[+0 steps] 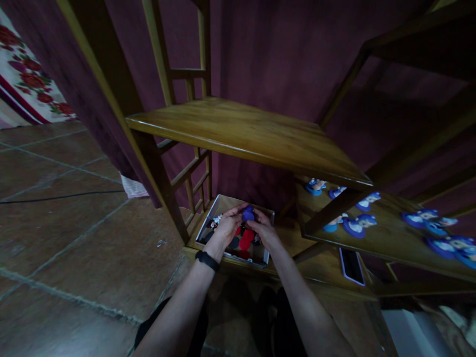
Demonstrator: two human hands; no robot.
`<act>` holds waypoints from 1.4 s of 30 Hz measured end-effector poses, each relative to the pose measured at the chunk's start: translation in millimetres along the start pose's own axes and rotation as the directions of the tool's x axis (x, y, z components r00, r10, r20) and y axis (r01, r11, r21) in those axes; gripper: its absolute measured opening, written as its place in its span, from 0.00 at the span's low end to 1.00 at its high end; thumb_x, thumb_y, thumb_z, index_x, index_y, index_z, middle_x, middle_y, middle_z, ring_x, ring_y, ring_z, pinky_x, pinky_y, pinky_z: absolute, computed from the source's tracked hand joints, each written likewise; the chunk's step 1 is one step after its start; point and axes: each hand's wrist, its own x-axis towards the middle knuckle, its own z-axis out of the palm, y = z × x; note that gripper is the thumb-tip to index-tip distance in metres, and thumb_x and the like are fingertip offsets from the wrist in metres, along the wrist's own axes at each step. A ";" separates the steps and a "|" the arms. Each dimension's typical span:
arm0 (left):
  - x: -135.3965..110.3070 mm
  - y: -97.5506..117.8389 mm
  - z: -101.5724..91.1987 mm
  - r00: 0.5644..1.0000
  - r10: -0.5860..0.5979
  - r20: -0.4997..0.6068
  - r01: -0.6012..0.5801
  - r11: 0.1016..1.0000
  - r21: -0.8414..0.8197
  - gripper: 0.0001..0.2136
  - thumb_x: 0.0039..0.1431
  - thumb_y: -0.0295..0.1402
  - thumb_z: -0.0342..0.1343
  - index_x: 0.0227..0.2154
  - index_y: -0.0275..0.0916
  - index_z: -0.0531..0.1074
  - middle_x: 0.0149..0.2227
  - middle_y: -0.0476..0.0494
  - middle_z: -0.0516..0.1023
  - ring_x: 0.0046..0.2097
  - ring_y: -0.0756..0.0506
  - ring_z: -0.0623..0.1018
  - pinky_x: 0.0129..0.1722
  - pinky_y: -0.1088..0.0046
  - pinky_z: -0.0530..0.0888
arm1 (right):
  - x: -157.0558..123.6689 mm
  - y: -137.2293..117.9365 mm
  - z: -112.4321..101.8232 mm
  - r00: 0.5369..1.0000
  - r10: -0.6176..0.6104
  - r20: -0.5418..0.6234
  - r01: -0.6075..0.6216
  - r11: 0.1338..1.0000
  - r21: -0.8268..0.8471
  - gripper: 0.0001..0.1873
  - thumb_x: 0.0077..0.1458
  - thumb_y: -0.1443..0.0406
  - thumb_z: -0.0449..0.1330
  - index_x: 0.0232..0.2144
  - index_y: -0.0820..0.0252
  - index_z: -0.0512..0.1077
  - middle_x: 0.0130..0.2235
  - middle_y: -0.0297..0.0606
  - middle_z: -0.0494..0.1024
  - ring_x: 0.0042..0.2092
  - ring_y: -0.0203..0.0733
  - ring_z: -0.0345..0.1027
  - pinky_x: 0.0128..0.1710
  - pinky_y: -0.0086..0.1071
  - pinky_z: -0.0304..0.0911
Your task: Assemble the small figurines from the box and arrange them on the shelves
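Note:
A shallow white cardboard box [203,230] sits on the lowest shelf, and both my hands are over it. Between them is a small blue-purple figurine [248,214], its round base towards me and most of its body hidden. My left hand [229,225], with a black band on the wrist, grips it from the left. The fingers of my right hand [263,227] close on its right side. Beneath my hands, the box holds several figurines with red bases [246,240] and dark bases [234,243], partly covered by my fingers.
A wooden shelf board [238,131] spans above the box, near my hands. To the right, several blue-based figurines [359,225] stand or lie on another shelf. A phone [351,266] lies on the lower board. A lattice side panel [191,178] rises at left.

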 end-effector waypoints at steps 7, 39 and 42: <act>-0.6 -0.8 3.8 0.999 0.030 0.023 -0.030 1.000 0.004 0.20 0.41 0.19 0.56 0.42 0.36 0.74 0.45 0.39 0.76 0.44 0.47 0.75 0.46 0.72 0.67 | 2.9 2.0 -4.0 0.997 -0.060 -0.039 0.061 0.998 0.027 0.29 0.37 0.67 0.63 0.46 0.52 0.68 0.46 0.33 0.74 0.45 0.41 0.67 0.45 0.35 0.63; 1.0 -6.1 4.3 0.999 0.047 0.027 -0.046 0.999 -0.016 0.20 0.40 0.22 0.62 0.40 0.35 0.74 0.45 0.38 0.76 0.47 0.44 0.74 0.51 0.67 0.65 | 0.3 -1.0 -0.2 0.956 -0.142 -0.258 0.138 0.990 -0.032 0.16 0.38 0.63 0.63 0.34 0.54 0.66 0.36 0.31 0.72 0.38 0.36 0.67 0.43 0.33 0.63; 0.2 -4.8 4.2 0.999 0.040 0.024 -0.040 0.999 -0.020 0.20 0.40 0.22 0.62 0.41 0.35 0.73 0.45 0.39 0.76 0.46 0.45 0.74 0.50 0.69 0.66 | -0.1 -1.3 -0.6 0.960 -0.137 -0.243 0.145 0.989 0.016 0.16 0.38 0.62 0.64 0.32 0.55 0.65 0.35 0.31 0.71 0.38 0.36 0.67 0.42 0.34 0.64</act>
